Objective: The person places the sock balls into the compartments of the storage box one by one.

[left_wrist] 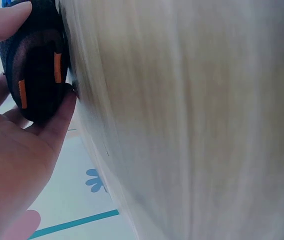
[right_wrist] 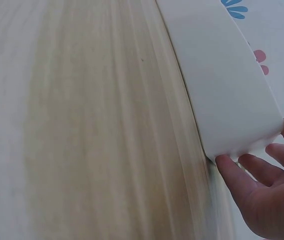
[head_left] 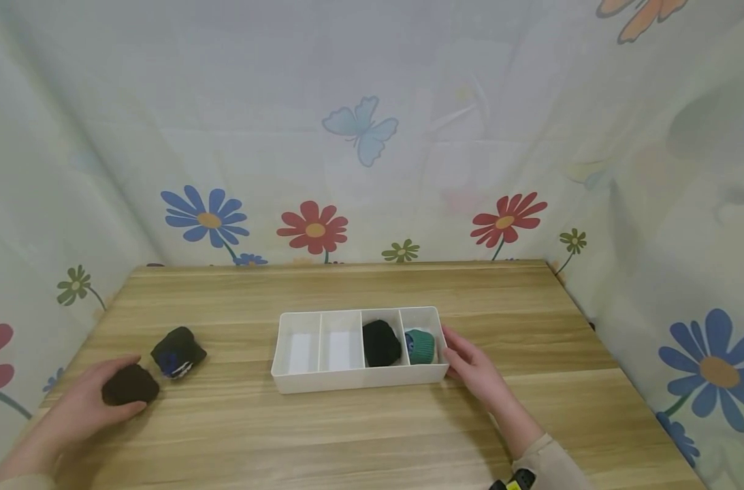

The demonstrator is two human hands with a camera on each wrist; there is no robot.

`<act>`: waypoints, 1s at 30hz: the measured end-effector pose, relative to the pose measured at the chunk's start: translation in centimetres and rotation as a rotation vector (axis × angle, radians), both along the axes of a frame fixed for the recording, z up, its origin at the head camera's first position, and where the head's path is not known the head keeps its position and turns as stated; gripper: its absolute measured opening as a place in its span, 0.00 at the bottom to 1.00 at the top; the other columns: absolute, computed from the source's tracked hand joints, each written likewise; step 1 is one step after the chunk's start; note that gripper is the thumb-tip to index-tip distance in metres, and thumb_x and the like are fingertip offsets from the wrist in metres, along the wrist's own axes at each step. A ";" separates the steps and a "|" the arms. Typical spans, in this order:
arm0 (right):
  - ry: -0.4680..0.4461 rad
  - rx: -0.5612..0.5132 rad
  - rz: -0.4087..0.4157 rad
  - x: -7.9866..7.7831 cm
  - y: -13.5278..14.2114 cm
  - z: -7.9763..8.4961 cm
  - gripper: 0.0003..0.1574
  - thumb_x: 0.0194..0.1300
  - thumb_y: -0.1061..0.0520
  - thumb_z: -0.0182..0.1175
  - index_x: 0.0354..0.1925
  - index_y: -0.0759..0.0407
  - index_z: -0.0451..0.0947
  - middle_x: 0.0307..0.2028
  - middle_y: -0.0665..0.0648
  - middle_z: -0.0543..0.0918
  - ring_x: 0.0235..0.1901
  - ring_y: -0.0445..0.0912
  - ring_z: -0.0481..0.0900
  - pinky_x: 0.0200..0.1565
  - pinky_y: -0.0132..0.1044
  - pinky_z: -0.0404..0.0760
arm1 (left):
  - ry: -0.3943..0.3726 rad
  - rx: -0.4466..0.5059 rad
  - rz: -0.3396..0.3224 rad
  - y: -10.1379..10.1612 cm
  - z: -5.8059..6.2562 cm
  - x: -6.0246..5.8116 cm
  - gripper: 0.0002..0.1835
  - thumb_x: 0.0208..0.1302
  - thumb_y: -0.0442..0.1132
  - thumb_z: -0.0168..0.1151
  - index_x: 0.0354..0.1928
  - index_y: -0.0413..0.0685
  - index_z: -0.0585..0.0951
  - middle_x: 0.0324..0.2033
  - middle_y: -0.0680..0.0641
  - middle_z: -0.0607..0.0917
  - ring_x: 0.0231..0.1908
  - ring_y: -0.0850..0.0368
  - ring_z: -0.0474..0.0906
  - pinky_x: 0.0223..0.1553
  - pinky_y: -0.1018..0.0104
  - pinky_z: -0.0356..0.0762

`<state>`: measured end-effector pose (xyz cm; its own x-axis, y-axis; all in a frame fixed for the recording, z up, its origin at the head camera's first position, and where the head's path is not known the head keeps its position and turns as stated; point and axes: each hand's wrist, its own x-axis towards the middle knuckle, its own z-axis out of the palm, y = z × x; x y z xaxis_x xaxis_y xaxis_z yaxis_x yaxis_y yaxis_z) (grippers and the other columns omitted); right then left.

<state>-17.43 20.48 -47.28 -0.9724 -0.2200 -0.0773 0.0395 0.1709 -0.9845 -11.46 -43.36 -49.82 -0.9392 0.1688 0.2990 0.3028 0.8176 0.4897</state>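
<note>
My left hand grips a dark rolled-up sock at the table's left side. In the left wrist view, two short orange stripes show on that sock, held between thumb and fingers. Just beyond it lies another dark rolled sock with blue and white marks. My right hand holds the right end of a white divided box, its fingers curved against the end wall. A black rolled sock and a green ribbed one occupy the box's two right compartments; the two left ones show bare bottoms.
The wood-grain table extends around the box on all sides. Behind it and at both sides hangs a pale curtain printed with flowers and butterflies.
</note>
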 end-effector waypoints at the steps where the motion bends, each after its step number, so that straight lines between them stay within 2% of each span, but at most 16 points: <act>1: 0.001 0.002 0.000 0.0 0.0 0.0 0.33 0.77 0.60 0.49 0.75 0.62 0.56 0.71 0.69 0.62 0.68 0.61 0.63 0.59 0.50 0.74 | -0.009 0.001 0.001 0.1 0.1 0.0 0.43 0.42 0.35 0.80 0.61 0.30 0.71 0.55 0.26 0.72 0.52 0.30 0.63 0.53 0.90 0.35; 5: 0.001 0.007 -0.008 -0.1 -0.1 -0.1 0.32 0.77 0.60 0.50 0.75 0.61 0.57 0.71 0.68 0.63 0.67 0.61 0.64 0.58 0.49 0.75 | -0.051 0.000 0.025 0.2 0.6 0.4 0.43 0.45 0.37 0.79 0.63 0.30 0.70 0.56 0.25 0.71 0.53 0.27 0.63 0.56 0.88 0.34; 7: 0.000 0.010 -0.007 -0.1 -0.1 -0.1 0.33 0.77 0.60 0.50 0.75 0.61 0.57 0.71 0.68 0.63 0.67 0.61 0.64 0.58 0.48 0.75 | -0.063 0.004 0.040 0.3 0.8 0.6 0.43 0.46 0.37 0.79 0.64 0.30 0.69 0.57 0.24 0.71 0.54 0.25 0.63 0.64 0.76 0.36; 8: -0.001 0.010 -0.010 -0.1 -0.2 -0.1 0.33 0.77 0.60 0.50 0.75 0.61 0.58 0.71 0.68 0.63 0.67 0.61 0.64 0.58 0.48 0.75 | -0.066 0.000 0.049 0.4 1.0 0.7 0.43 0.46 0.38 0.78 0.64 0.31 0.69 0.57 0.23 0.70 0.54 0.24 0.63 0.68 0.67 0.39; 11: -0.001 0.005 -0.007 -0.1 -0.1 -0.1 0.33 0.77 0.60 0.50 0.75 0.61 0.57 0.71 0.68 0.62 0.68 0.61 0.63 0.59 0.48 0.75 | -0.055 0.000 0.061 0.4 1.7 0.8 0.44 0.46 0.38 0.79 0.65 0.31 0.69 0.57 0.23 0.71 0.54 0.24 0.64 0.68 0.45 0.45; 12: 0.001 0.004 -0.006 -0.1 -0.1 -0.1 0.33 0.77 0.60 0.50 0.75 0.62 0.57 0.71 0.68 0.62 0.68 0.61 0.63 0.59 0.48 0.74 | -0.052 0.005 0.057 0.4 2.0 0.8 0.44 0.46 0.37 0.79 0.65 0.30 0.68 0.57 0.22 0.70 0.54 0.24 0.64 0.68 0.45 0.46; 13: 0.001 0.001 -0.005 -0.1 -0.1 -0.1 0.33 0.77 0.60 0.50 0.75 0.62 0.57 0.71 0.69 0.62 0.68 0.61 0.63 0.59 0.48 0.74 | -0.048 0.005 0.058 0.4 2.3 0.7 0.45 0.46 0.38 0.79 0.66 0.31 0.69 0.57 0.23 0.71 0.54 0.26 0.64 0.67 0.50 0.53; 14: -0.002 -0.002 -0.007 -0.1 -0.1 -0.1 0.33 0.77 0.60 0.50 0.75 0.62 0.57 0.71 0.68 0.62 0.68 0.61 0.63 0.59 0.48 0.74 | -0.048 0.005 0.058 0.5 2.6 0.7 0.45 0.46 0.38 0.79 0.66 0.31 0.68 0.57 0.24 0.71 0.54 0.28 0.65 0.63 0.55 0.61; 16: -0.004 -0.005 -0.007 -0.1 0.0 -0.2 0.33 0.77 0.61 0.50 0.75 0.62 0.57 0.71 0.68 0.62 0.68 0.61 0.63 0.59 0.48 0.74 | -0.051 0.015 0.050 0.6 3.1 0.6 0.45 0.47 0.38 0.79 0.67 0.31 0.68 0.57 0.26 0.71 0.53 0.31 0.64 0.53 0.69 0.68; 18: -0.006 -0.005 -0.014 -0.1 0.0 -0.2 0.33 0.77 0.61 0.50 0.75 0.61 0.57 0.71 0.68 0.63 0.67 0.61 0.64 0.59 0.48 0.74 | -0.046 0.007 0.053 0.8 3.4 0.5 0.46 0.47 0.39 0.80 0.67 0.33 0.68 0.57 0.28 0.72 0.52 0.34 0.65 0.40 0.79 0.65; 20: -0.006 -0.002 -0.014 -0.1 0.0 -0.3 0.32 0.77 0.61 0.50 0.75 0.61 0.57 0.71 0.68 0.63 0.67 0.61 0.64 0.59 0.48 0.74 | -0.033 0.002 0.052 1.1 3.7 0.5 0.46 0.46 0.40 0.80 0.67 0.34 0.69 0.57 0.27 0.72 0.52 0.32 0.65 0.42 0.68 0.70; 22: -0.008 -0.003 -0.021 -0.1 0.0 -0.2 0.32 0.77 0.61 0.50 0.75 0.60 0.58 0.71 0.67 0.63 0.67 0.60 0.64 0.59 0.48 0.75 | -0.005 -0.005 0.044 1.5 3.8 0.4 0.46 0.44 0.39 0.80 0.67 0.35 0.70 0.57 0.26 0.72 0.53 0.29 0.66 0.52 0.62 0.66; 25: -0.007 -0.006 -0.023 -0.1 -0.1 -0.2 0.32 0.76 0.62 0.50 0.75 0.60 0.58 0.71 0.67 0.63 0.67 0.60 0.64 0.58 0.48 0.75 | 0.049 -0.009 0.024 2.3 3.9 0.2 0.45 0.41 0.38 0.81 0.65 0.36 0.71 0.56 0.27 0.74 0.52 0.30 0.66 0.64 0.65 0.52; 27: -0.007 -0.010 -0.023 -0.1 -0.1 -0.2 0.32 0.76 0.62 0.50 0.75 0.60 0.58 0.71 0.67 0.63 0.67 0.60 0.64 0.58 0.48 0.75 | 0.081 -0.006 0.015 2.7 3.8 0.1 0.45 0.39 0.38 0.81 0.64 0.38 0.72 0.55 0.29 0.75 0.53 0.38 0.67 0.57 0.83 0.45; 30: -0.002 -0.003 -0.025 0.0 -0.1 -0.2 0.32 0.76 0.62 0.50 0.75 0.61 0.58 0.70 0.68 0.63 0.67 0.61 0.64 0.58 0.48 0.75 | 0.100 0.020 0.001 3.5 3.8 -0.1 0.45 0.38 0.37 0.82 0.64 0.39 0.73 0.55 0.31 0.75 0.53 0.51 0.66 0.52 0.87 0.45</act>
